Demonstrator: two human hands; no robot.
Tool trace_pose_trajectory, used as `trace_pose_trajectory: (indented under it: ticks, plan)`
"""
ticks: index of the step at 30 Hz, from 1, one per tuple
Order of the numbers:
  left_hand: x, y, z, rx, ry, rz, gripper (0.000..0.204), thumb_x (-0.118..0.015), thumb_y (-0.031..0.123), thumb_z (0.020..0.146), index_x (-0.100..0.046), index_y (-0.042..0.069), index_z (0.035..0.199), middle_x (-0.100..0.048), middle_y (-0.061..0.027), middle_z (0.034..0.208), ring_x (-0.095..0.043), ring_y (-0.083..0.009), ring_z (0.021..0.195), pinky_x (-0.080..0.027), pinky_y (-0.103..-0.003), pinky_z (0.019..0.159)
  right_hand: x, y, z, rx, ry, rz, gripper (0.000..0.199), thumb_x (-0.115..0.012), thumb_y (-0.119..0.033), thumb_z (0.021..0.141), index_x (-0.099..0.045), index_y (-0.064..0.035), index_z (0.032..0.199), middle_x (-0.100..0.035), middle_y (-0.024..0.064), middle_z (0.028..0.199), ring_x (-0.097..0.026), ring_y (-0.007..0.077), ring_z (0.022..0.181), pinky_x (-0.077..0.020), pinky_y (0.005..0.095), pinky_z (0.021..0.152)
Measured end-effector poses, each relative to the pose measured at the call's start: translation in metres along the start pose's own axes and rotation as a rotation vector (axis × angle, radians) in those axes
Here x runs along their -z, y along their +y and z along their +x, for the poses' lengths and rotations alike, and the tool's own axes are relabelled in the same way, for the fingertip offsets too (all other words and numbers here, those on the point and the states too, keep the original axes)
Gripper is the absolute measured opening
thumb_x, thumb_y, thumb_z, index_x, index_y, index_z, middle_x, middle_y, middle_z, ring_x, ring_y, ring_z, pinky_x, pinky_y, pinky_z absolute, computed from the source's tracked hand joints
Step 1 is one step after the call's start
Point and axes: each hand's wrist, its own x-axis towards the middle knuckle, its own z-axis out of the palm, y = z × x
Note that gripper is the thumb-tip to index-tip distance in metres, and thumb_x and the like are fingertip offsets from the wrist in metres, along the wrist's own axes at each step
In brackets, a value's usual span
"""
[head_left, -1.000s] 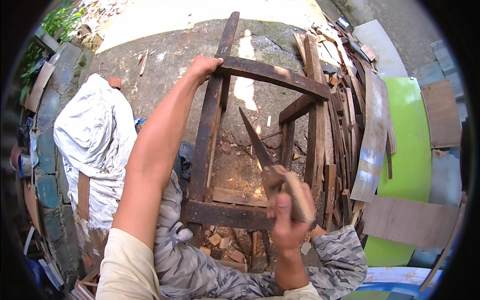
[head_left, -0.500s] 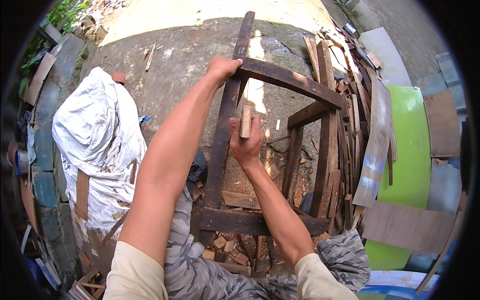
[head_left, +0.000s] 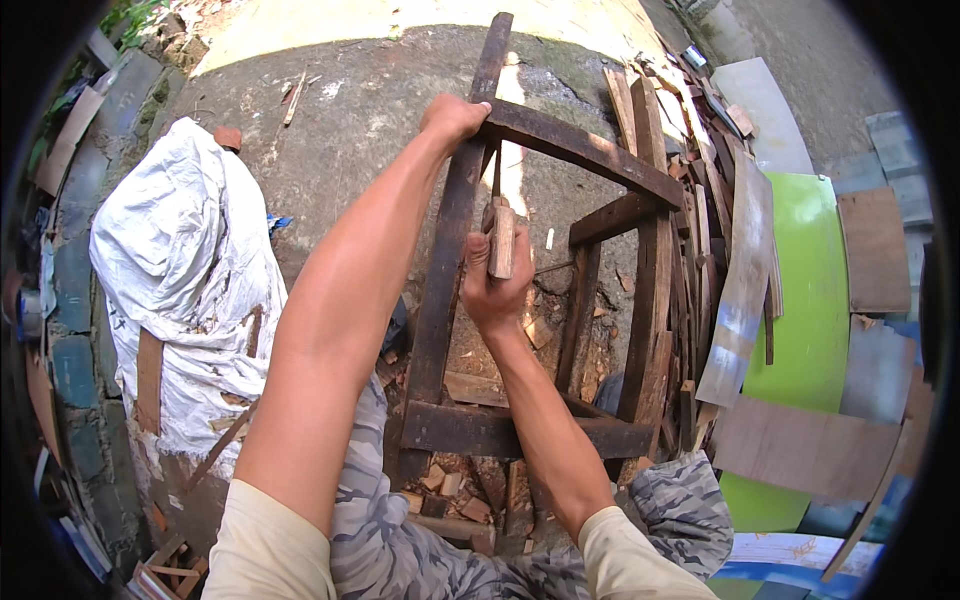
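A dark wooden frame with legs and crossbars, like a stool or small table frame, stands tilted between my legs. My left hand is closed round its left post at the far joint, thumb on the crossbar's end. Below that joint, inside the frame, my right hand is wrapped round the wooden handle of what looks like a handsaw. Its narrow dark blade appears edge-on and runs up toward the underside of the joint. Whether the blade touches the wood I cannot tell.
Offcuts and chips litter the ground beneath the frame. A white cloth covers a heap at the left. Stacked wood strips line the right side, beside a green panel and loose boards. A low block wall edges the far left.
The handsaw's handle has turned and shifted slightly, so more of the blade shows. My left hand stays on the joint. The whole view has shifted a little.
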Motion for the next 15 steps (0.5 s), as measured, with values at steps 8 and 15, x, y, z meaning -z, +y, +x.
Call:
trace_pose_trajectory:
  ticks: [8,15]
  plan:
    - [0.003,-0.011,0.014,-0.072,0.061,0.095,0.053,-0.078,0.038,0.086,-0.069,-0.014,0.089,-0.070,-0.0179,0.081,-0.067,-0.0251,0.071,-0.051,-0.041,0.063,0.005,-0.035,-0.004,-0.061,0.021,0.090,0.041,-0.066,-0.039,0.100,-0.050,-0.0020,0.091,-0.050,0.0079,0.061,-0.054,0.0199,0.048,-0.0425,0.0363,0.046]
    - [-0.013,-0.002,0.012,0.024,-0.048,0.041,0.061,-0.074,0.048,0.086,-0.072,-0.012,0.101,-0.072,-0.0292,0.108,-0.071,-0.0399,0.104,-0.054,-0.045,0.090,0.005,0.009,0.036,-0.155,-0.013,0.013,0.043,-0.067,-0.041,0.099,-0.050,-0.0024,0.088,-0.052,0.0101,0.058,-0.056,0.0223,0.048,-0.0422,0.0372,0.046]
